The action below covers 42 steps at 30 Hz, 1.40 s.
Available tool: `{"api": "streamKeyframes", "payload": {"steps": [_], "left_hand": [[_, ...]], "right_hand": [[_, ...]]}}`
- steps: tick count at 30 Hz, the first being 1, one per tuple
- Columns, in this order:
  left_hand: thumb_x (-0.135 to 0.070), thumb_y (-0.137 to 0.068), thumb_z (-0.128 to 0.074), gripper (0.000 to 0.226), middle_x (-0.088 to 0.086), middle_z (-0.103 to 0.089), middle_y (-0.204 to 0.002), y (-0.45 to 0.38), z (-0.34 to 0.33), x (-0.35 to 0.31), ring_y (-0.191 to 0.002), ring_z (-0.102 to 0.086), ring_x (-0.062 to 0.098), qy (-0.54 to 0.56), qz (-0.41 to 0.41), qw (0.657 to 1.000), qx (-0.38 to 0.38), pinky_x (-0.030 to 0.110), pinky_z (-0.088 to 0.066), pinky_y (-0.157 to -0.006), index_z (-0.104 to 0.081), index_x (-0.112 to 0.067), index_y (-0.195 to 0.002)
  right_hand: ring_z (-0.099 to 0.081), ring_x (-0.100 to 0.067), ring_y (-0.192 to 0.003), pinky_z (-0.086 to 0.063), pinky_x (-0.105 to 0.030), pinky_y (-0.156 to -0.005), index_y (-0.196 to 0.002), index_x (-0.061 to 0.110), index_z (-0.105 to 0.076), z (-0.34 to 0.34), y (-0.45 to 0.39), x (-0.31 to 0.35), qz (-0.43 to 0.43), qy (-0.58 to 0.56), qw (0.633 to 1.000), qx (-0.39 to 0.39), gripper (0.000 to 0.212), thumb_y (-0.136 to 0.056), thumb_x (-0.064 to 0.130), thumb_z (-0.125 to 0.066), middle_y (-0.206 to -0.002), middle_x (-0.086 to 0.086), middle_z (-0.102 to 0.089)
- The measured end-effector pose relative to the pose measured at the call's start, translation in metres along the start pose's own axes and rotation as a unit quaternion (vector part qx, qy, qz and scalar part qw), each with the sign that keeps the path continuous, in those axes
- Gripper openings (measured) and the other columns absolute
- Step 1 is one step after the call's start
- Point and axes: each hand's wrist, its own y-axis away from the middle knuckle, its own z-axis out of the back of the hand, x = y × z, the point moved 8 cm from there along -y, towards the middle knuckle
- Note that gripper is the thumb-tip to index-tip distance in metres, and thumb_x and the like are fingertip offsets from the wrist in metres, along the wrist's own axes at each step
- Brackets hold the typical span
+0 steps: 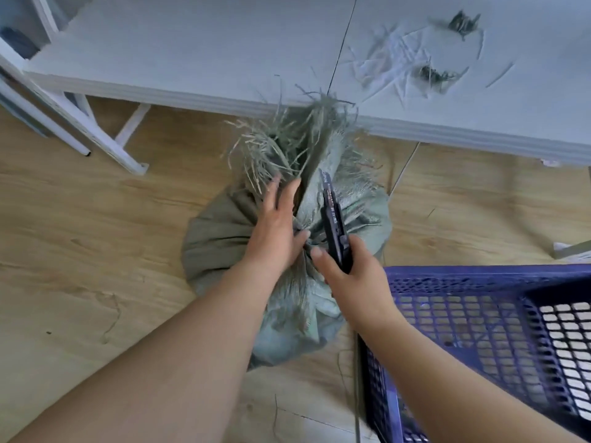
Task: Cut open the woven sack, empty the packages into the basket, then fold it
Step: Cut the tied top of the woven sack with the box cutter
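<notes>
A grey-green woven sack [217, 238] stands on the wooden floor, its neck bunched and its frayed top [297, 139] fanning upward. My left hand [278, 228] presses against the gathered neck, fingers spread and pointing up. My right hand [348, 273] is closed around a black utility knife [332, 215], whose tip points up along the right side of the neck. A purple plastic basket [479, 318] stands at the lower right, touching the sack's side. The packages are hidden inside the sack.
A white table [198, 49] spans the top of the view, its edge just behind the sack. Cut woven strips and frayed scraps [425, 55] lie on its right part. White table legs [105, 139] stand at the left. Loose threads lie on the floor.
</notes>
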Motion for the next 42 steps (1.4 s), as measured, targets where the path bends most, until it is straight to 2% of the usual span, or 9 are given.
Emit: {"api": "streamKeyframes", "payload": {"steps": [5, 15, 18, 23, 26, 29, 36, 39, 42], "left_hand": [[-0.01, -0.082, -0.072, 0.066, 0.006, -0.02, -0.154, -0.007, -0.015, 0.02, -0.134, -0.033, 0.015, 0.139, 0.035, 0.985, -0.098, 0.006, -0.022, -0.094, -0.04, -0.021, -0.139], [-0.022, -0.079, -0.076, 0.046, 0.012, -0.041, -0.132, 0.058, 0.014, 0.042, -0.121, -0.044, 0.021, 0.21, 0.051, 0.869, -0.446, 0.041, -0.037, -0.107, -0.055, -0.015, -0.12], [-0.028, -0.084, -0.069, 0.032, -0.001, -0.052, -0.117, 0.059, 0.009, 0.05, -0.115, -0.046, 0.016, 0.165, 0.067, 0.915, -0.363, 0.048, -0.041, -0.098, -0.058, -0.024, -0.113], [-0.049, -0.089, -0.058, 0.071, -0.002, -0.051, -0.141, 0.05, -0.028, 0.055, -0.131, -0.045, 0.021, 0.134, 0.144, 0.977, -0.083, 0.05, -0.022, -0.113, -0.02, -0.035, -0.147], [-0.035, -0.089, -0.064, 0.064, -0.015, -0.062, -0.113, 0.054, -0.022, 0.046, -0.119, -0.054, 0.022, 0.185, 0.106, 0.971, -0.103, 0.05, -0.028, -0.111, -0.027, -0.032, -0.141], [-0.015, -0.088, -0.064, 0.054, -0.031, -0.044, -0.084, 0.054, -0.014, 0.043, -0.106, -0.054, 0.019, 0.188, 0.07, 0.971, -0.132, 0.049, -0.033, -0.106, -0.034, -0.032, -0.13], [-0.019, -0.081, -0.06, 0.055, -0.013, -0.061, -0.121, 0.05, 0.0, 0.044, -0.117, -0.054, 0.014, 0.201, 0.014, 0.973, -0.115, 0.046, -0.04, -0.104, -0.048, -0.045, -0.129], [-0.039, -0.079, -0.071, 0.059, -0.009, -0.061, -0.126, 0.051, -0.003, 0.059, -0.121, -0.054, 0.015, 0.186, 0.077, 0.975, -0.091, 0.043, -0.041, -0.103, -0.047, -0.04, -0.133], [-0.03, -0.079, -0.075, 0.065, -0.003, -0.062, -0.122, 0.049, -0.006, 0.07, -0.116, -0.057, 0.018, 0.19, 0.109, 0.972, -0.084, 0.03, -0.045, -0.095, -0.047, -0.03, -0.138]], "right_hand": [[-0.062, -0.011, -0.079, -0.049, -0.028, -0.071, -0.096, 0.024, -0.06, -0.005, -0.035, -0.003, 0.069, 0.001, 0.997, -0.027, 0.016, -0.088, 0.038, -0.064, -0.081, 0.006, -0.066], [-0.065, -0.015, -0.085, -0.054, -0.045, -0.084, -0.1, 0.03, -0.063, -0.023, -0.069, 0.025, 0.171, -0.013, 0.985, 0.008, 0.017, -0.087, 0.04, -0.063, -0.085, 0.006, -0.068], [-0.065, -0.019, -0.087, -0.054, -0.051, -0.082, -0.099, 0.03, -0.062, -0.03, -0.072, 0.029, 0.196, -0.013, 0.981, 0.004, 0.017, -0.086, 0.042, -0.062, -0.087, 0.003, -0.068], [-0.065, -0.018, -0.087, -0.054, -0.047, -0.085, -0.106, 0.028, -0.061, -0.036, -0.068, 0.013, 0.184, 0.016, 0.982, 0.023, 0.023, -0.088, 0.042, -0.062, -0.091, 0.005, -0.068], [-0.064, -0.011, -0.085, -0.054, -0.038, -0.084, -0.108, 0.028, -0.062, -0.04, -0.073, 0.009, 0.17, 0.013, 0.984, 0.043, 0.022, -0.089, 0.039, -0.062, -0.095, 0.01, -0.068], [-0.059, -0.007, -0.076, -0.046, -0.026, -0.071, -0.111, 0.028, -0.063, -0.052, -0.083, 0.003, 0.136, 0.012, 0.989, 0.064, 0.023, -0.09, 0.038, -0.061, -0.09, 0.009, -0.066], [-0.05, -0.008, -0.054, -0.039, -0.018, -0.047, -0.107, 0.015, -0.066, -0.062, -0.087, -0.008, 0.002, -0.193, 0.968, 0.16, 0.022, -0.095, 0.031, -0.056, -0.077, 0.005, -0.067], [-0.054, -0.01, -0.058, -0.043, -0.023, -0.053, -0.109, 0.014, -0.066, -0.056, -0.082, -0.008, 0.031, -0.189, 0.979, 0.065, 0.02, -0.091, 0.023, -0.063, -0.097, -0.005, -0.073], [-0.055, -0.013, -0.06, -0.046, -0.029, -0.061, -0.095, 0.022, -0.067, -0.037, -0.071, -0.018, 0.068, -0.083, 0.991, -0.084, 0.012, -0.085, 0.026, -0.068, -0.077, -0.001, -0.066]]}}
